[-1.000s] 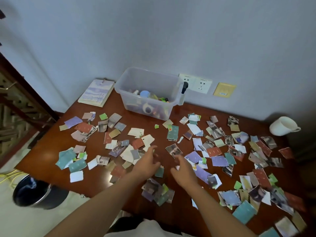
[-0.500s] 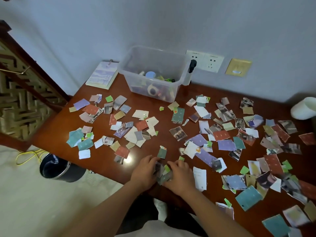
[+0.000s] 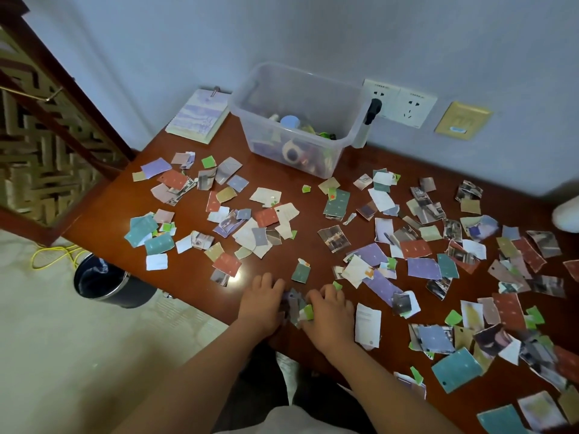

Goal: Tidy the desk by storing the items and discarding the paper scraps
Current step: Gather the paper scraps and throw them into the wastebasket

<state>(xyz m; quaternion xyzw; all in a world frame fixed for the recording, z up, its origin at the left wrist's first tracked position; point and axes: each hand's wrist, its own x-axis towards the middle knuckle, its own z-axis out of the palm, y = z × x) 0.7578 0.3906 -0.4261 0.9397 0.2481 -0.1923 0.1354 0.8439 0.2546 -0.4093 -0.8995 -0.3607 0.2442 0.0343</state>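
Observation:
Several torn coloured paper scraps cover the brown wooden desk. At the desk's near edge, my left hand and my right hand cup a small bunch of scraps between them, fingers curled round it from both sides. A clear plastic storage box with stationery inside stands at the back by the wall. A dark round bin stands on the floor, left of the desk.
A notepad lies at the back left corner. A black-capped marker leans beside the box. A white cup shows at the right edge. Wall sockets sit behind. A yellow cable lies on the floor near a wooden lattice screen.
Both hands have pulled back from the middle of the desk to its near edge, dragging a bunch of scraps together between them. The view has tilted down and left.

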